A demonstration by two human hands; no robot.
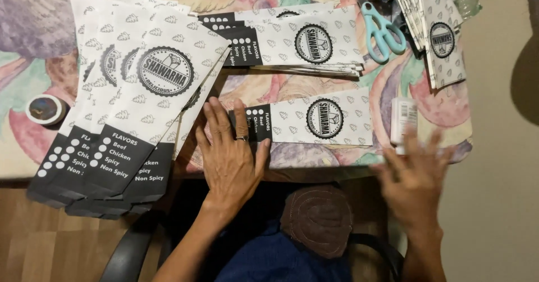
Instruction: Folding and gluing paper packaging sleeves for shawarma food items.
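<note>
left hand flat on paper sleeve; right hand blurred near glue bottle.

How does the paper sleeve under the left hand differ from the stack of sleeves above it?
The single sleeve lies alone, pinned at its dark end by the left hand; the stack holds several sleeves and is untouched. The single sleeve sits nearer the table edge, the stack nearer the scissors. Both share the white leaf print and round emblem.

Pastel floral tablecloth over table; wood floor; black chair arm; beige wall.
</note>
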